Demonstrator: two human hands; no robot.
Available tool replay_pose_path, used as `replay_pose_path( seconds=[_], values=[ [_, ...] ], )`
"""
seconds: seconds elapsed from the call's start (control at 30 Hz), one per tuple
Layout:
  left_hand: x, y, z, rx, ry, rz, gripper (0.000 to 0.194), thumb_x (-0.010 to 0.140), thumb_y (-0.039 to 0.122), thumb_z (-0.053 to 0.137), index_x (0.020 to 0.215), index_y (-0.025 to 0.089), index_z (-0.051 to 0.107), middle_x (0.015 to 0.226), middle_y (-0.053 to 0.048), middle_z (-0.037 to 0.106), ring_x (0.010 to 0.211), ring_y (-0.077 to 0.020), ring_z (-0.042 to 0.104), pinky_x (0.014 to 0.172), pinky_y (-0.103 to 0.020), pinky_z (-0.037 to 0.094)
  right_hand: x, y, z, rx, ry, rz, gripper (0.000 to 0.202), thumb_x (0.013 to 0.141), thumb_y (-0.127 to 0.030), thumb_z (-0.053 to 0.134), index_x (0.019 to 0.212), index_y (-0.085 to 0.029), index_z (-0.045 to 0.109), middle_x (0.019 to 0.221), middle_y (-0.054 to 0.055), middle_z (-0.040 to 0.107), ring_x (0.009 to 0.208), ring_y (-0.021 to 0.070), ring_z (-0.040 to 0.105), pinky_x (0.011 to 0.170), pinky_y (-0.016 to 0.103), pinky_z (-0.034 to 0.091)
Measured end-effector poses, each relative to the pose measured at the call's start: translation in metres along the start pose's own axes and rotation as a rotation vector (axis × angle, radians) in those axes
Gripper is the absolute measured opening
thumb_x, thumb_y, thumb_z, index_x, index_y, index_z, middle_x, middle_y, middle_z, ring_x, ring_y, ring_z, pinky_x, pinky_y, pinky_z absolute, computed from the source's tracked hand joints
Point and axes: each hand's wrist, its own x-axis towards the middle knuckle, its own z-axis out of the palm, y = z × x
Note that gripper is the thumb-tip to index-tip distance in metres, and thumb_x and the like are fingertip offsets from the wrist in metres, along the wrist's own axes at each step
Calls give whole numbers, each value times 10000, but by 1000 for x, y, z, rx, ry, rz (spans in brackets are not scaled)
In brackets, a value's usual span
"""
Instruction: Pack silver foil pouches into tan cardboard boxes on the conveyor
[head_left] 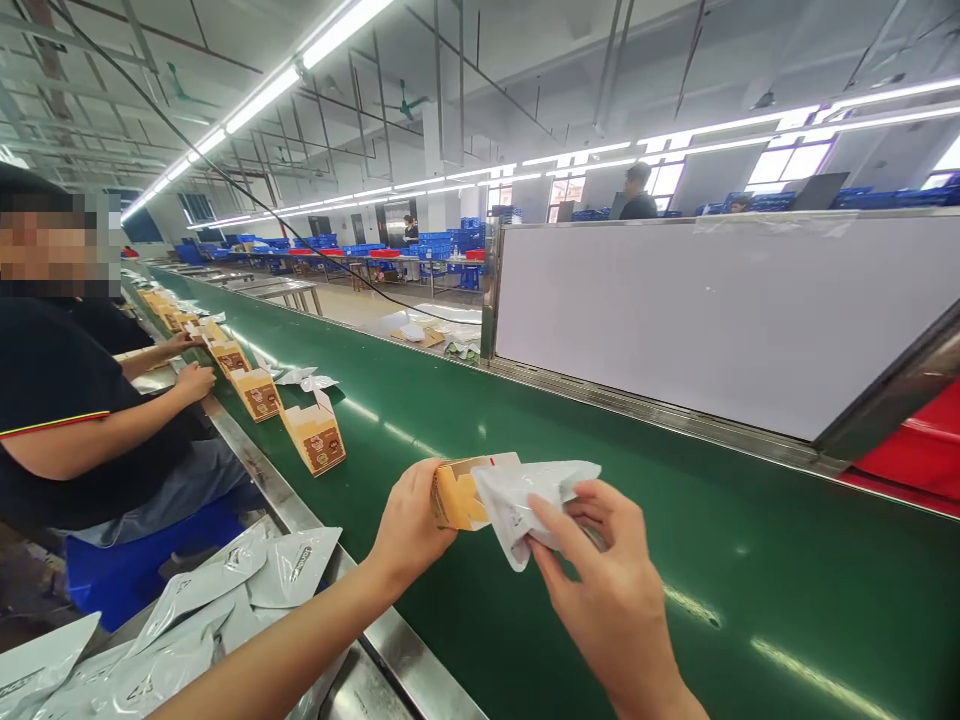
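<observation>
Now left hand (409, 525) fingers clamped on box (459, 492), mouth rightward; right hand (600, 580) fingers pinch pouch (525, 495), long axis crosswise.

We are looking through a single head-worn camera, facing forward and down along the long green conveyor belt (570, 560), sitting close above our own hands and taking in the white partition board (720, 320) beyond.

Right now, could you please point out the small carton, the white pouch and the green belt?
small carton (455, 494), head view, on its orange side.
white pouch (517, 500), head view, on its middle.
green belt (570, 420), head view, on a bare stretch beyond the hands.
</observation>
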Motion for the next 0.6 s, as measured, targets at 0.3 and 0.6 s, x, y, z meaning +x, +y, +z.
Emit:
replay_pose_path(
  seconds=[0.3, 0.6],
  values=[
    [-13, 40, 4, 70, 84, 424, 557, 668, 84, 523, 1195, 191, 377, 1186, -124, 575, 1133, -268, 531, 964, -472, 443, -21, 2, 13, 224, -155, -103, 310, 832, -100, 443, 1131, -146, 507, 936, 99, 608, 839, 197, 607, 708, 305, 542],
    [-35, 71, 16, -43, -116, 329, 680, 568, 212, 613, 1207, 190, 382, 1107, -111, 595, 968, -282, 574, 834, -459, 494, -17, 31, -21, 793, -810, 88, 424, 821, -270, 459, 1241, -227, 504, 1030, 56, 635, 912, 189, 617, 835, 340, 539]
  ],
)
